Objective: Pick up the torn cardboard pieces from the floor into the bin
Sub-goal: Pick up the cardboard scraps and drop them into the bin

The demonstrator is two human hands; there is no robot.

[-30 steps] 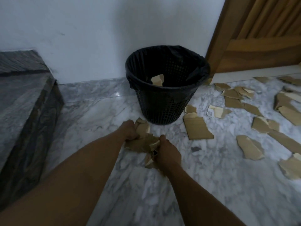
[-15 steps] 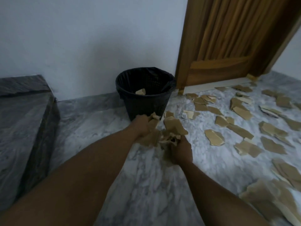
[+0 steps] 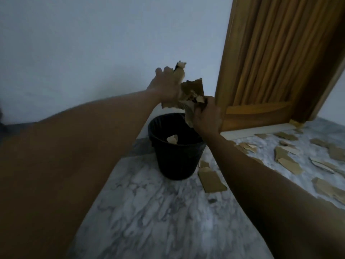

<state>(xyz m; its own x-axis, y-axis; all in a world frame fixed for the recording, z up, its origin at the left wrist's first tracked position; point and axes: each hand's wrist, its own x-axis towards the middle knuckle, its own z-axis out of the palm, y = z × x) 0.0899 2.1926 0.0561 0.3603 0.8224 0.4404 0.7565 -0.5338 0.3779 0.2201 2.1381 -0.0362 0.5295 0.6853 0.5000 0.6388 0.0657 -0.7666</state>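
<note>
Marble floor (image 3: 158, 212), white with grey veins, lies nearest, scattered with torn brown cardboard pieces (image 3: 211, 181) right of the round black plastic bin (image 3: 175, 163). Above its rim, left hand (image 3: 165, 86) and right hand (image 3: 207, 116) both grip a crumpled cardboard bundle (image 3: 190, 94) between them, before the wooden door (image 3: 280, 62).

Marble floor (image 3: 149, 212) with bin (image 3: 175, 161), scattered cardboard pieces (image 3: 211, 181)

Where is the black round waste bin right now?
Centre of the head view: the black round bin stands on the marble floor, left of the wooden door, under the torn cardboard bundle.
</note>
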